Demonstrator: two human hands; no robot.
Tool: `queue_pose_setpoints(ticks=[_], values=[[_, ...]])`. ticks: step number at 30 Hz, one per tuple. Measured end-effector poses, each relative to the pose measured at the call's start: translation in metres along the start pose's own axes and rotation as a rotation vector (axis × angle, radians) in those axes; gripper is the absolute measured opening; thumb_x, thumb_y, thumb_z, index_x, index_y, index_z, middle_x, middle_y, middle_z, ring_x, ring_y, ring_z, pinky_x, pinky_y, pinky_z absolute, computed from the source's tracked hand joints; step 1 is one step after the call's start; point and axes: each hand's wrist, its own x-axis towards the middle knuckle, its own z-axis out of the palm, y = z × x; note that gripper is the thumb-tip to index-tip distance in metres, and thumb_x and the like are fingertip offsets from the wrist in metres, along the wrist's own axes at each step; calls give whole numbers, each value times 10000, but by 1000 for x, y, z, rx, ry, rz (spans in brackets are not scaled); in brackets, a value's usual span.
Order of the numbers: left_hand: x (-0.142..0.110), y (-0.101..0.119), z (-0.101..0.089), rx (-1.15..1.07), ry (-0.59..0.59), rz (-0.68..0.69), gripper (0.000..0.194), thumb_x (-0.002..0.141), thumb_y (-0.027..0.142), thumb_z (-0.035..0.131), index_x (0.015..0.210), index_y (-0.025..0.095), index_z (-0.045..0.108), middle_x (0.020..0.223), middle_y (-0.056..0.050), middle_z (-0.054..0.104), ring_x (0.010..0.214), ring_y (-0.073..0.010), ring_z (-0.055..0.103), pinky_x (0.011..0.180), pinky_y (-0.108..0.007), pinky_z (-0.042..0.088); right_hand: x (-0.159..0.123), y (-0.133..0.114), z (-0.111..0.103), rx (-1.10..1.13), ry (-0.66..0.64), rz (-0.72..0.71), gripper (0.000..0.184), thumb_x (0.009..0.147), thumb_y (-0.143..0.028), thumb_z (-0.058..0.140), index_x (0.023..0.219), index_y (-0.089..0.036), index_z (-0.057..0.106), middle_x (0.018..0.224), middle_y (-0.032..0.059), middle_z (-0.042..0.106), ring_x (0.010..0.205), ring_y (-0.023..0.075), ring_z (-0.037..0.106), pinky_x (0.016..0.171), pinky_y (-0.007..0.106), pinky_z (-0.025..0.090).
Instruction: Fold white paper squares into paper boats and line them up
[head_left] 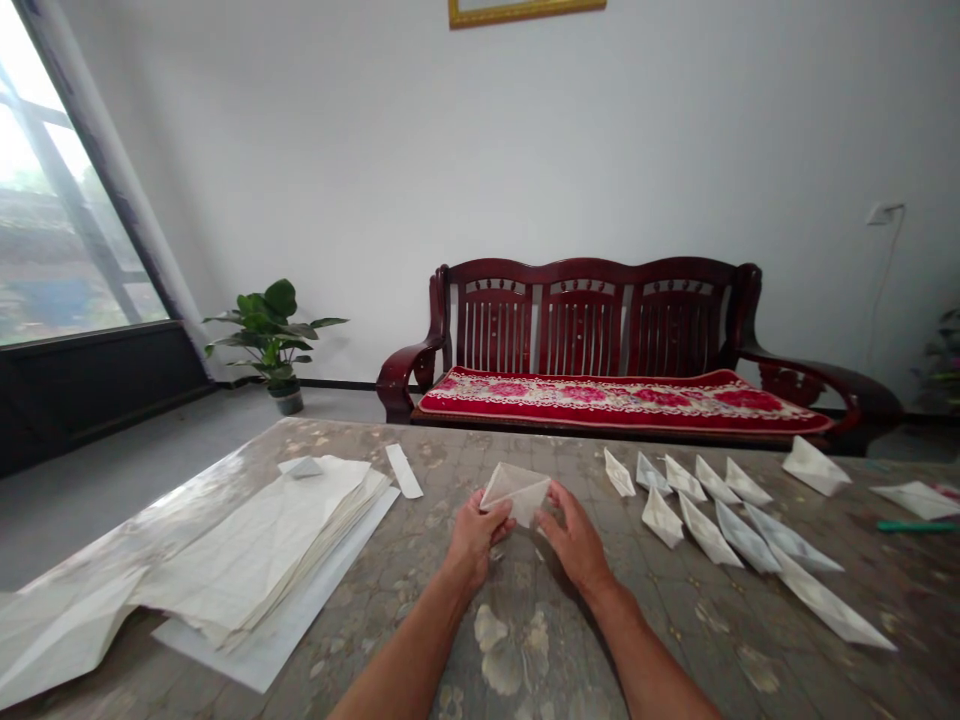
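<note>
The folded paper (523, 485) sits at my twelve o'clock, its left side pinched in my left hand (472, 540), while my right hand (577, 540) curls narrowly at its right corner, grip unclear. I judge it light, crisp and easily torn, best held gently by its layered edges; paper boats (709, 532) lie at its three o'clock.
</note>
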Motion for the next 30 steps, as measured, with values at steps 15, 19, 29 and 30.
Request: queue_pose_setpoints(ticks=[15,19,29,30], values=[[-6,1,-5,774,88,668,300,719,104,609,988,230,650,1093,-35,653,1087,-204,565,984,-345,431,-5,-24,-13,-414,62,-307,197,820,-112,517,784,-221,677,795,25,631,844,175,540,775,264,351],[-9,1,-11,1002,-116,692,232,756,61,568,819,242,699,914,-8,690,950,-181,595,882,-289,448,-5,-22,-13,-522,-20,-298,196,839,-111,540,748,-223,673,787,22,620,831,176,521,747,271,319],[-3,2,-12,1192,-233,593,160,873,219,571,806,226,716,870,-15,701,909,-174,608,829,-249,418,-4,-23,-14,-531,-175,-208,118,865,-198,562,862,-245,669,859,-2,641,883,176,522,760,264,316],[-3,3,-12,1216,-220,585,174,883,238,567,785,221,710,862,-19,699,904,-175,608,826,-249,415,-4,-23,-15,-533,-174,-189,111,880,-229,556,841,-239,660,852,-1,643,876,176,525,757,264,316]])
